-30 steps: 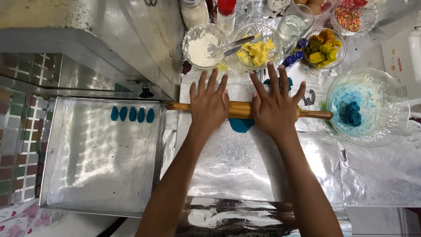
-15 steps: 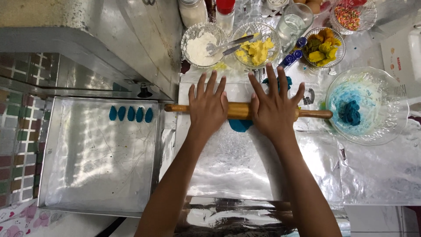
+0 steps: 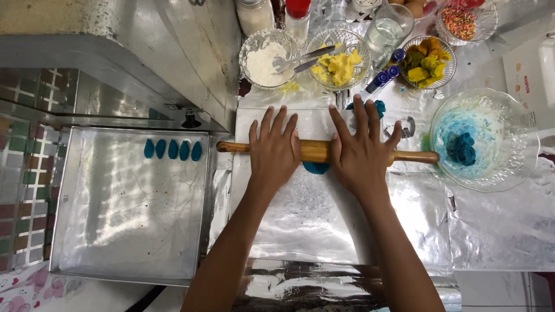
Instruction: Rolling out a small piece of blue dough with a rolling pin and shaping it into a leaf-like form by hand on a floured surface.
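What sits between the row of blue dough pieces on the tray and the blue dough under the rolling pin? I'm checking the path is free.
In the head view, between the blue dough pieces and the blue dough lie the tray's right rim, foil and the left hand on the rolling pin.

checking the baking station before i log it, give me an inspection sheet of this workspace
surface: foil-covered table, creased, with a flat foil sheet under the hands
job's things: wooden rolling pin lying across blue dough; five blue dough pieces in a row on the metal baking tray
clutter: glass bowl with a blue dough lump; flour bowl, yellow dough bowl, sprinkles bowl, small dye bottles, metal cutter
grippers: left hand and right hand flat on the pin, fingers spread
cables: nothing seen
surroundings: steel appliance at upper left, tiled surface at the left edge
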